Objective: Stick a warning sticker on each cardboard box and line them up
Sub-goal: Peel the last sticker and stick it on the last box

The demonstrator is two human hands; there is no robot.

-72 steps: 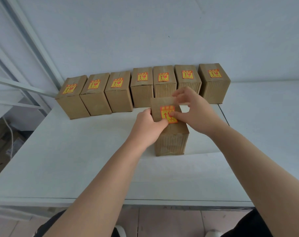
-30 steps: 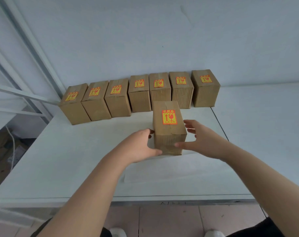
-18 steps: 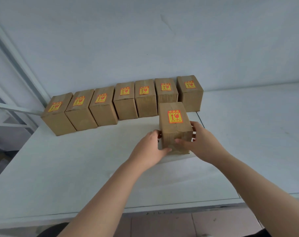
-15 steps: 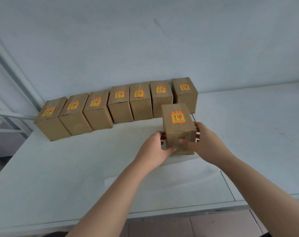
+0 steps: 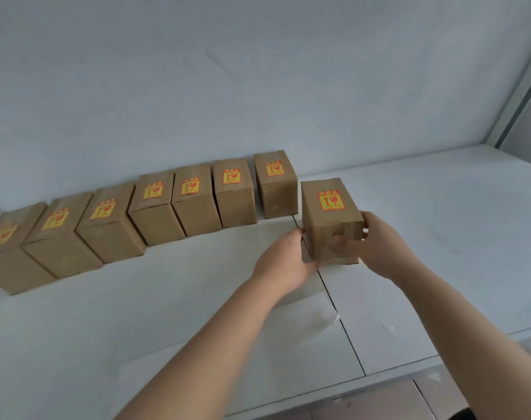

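We see a white table (image 5: 167, 313) filling the lower half of the frame, with a seam running from the centre toward the lower right where a second white top (image 5: 440, 237) butts against it. Behind stands a plain pale blue-grey wall (image 5: 258, 71); a light metal upright (image 5: 519, 86) slants down the upper right corner, and a strip of tiled floor (image 5: 379, 401) shows at the bottom edge.

Seven stickered boxes (image 5: 194, 201) stand in a row along the wall, from the left edge to just right of centre. The eighth cardboard box (image 5: 331, 219) stands right of centre, just beside the row's end but nearer to us — its red-and-yellow warning sticker (image 5: 331, 200) faces up. The left hand (image 5: 285, 262) presses the box's left side and the right hand (image 5: 376, 244) its right side and front, both clamped on it.
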